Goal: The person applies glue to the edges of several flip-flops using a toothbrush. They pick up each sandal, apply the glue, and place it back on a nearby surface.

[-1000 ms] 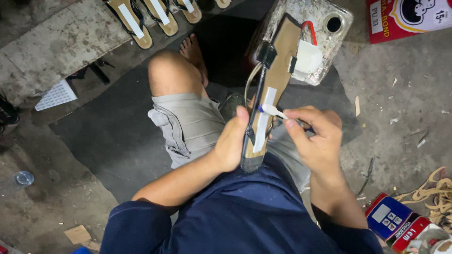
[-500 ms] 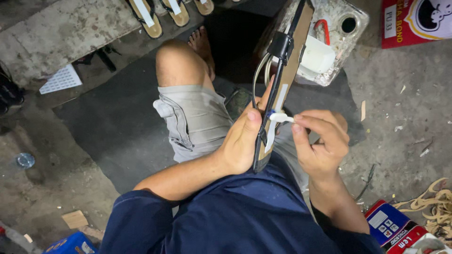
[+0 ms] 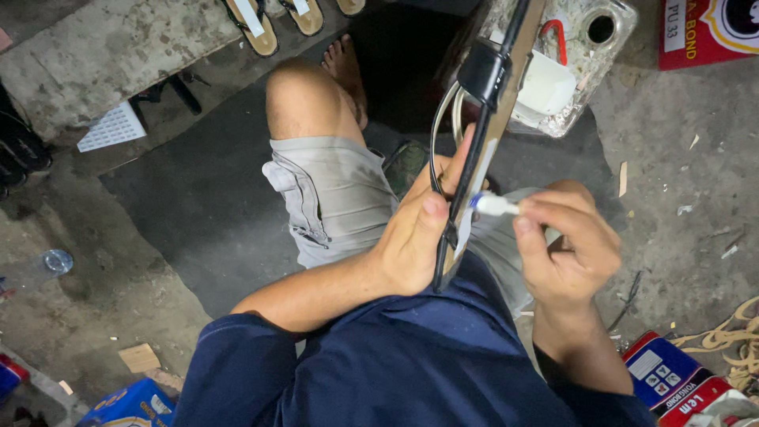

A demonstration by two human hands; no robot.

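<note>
I sit on the floor and hold a long tan sandal sole (image 3: 496, 119) edge-on, its black strap on the left side. My left hand (image 3: 419, 233) grips the sole near its lower end, thumb on the black strap edge. My right hand (image 3: 565, 245) pinches a small white brush or applicator (image 3: 496, 205) whose tip touches the sole's right face, where a white patch shows. The sole's lower end rests against my lap.
A dirty white container (image 3: 569, 55) with a white pad stands beyond the sole. Tan soles (image 3: 251, 24) lie on a concrete slab at top left. A red tin (image 3: 704, 32) is at top right, a red-blue can (image 3: 672, 379) and rope (image 3: 731, 336) at lower right.
The sole has turned from face-up to edge-on toward me and risen closer. My right hand's applicator stays against its face, now on the right side.
</note>
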